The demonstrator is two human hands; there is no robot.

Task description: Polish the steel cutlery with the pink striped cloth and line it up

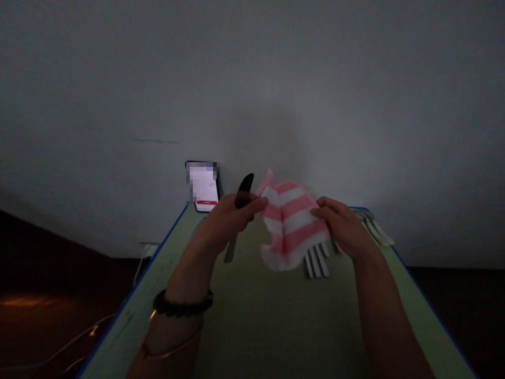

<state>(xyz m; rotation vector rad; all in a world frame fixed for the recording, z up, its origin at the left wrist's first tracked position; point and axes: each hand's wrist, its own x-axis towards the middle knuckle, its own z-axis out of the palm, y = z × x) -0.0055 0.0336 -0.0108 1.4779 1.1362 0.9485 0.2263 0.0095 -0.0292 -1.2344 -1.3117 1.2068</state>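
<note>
A pink-and-white striped cloth is stretched out between both hands above the table, creased down its left part. My left hand pinches the cloth's left edge with thumb and forefinger. The same hand also holds a table knife, its dark blade pointing up and its handle end showing below the palm. My right hand is closed on the cloth's right edge. Several cutlery handles lie on the table below the cloth, their other ends hidden by it.
More cutlery lies at the table's far right corner. A phone with a lit screen leans against the wall at the far left. The green table has blue edging. White cables hang beside its left side.
</note>
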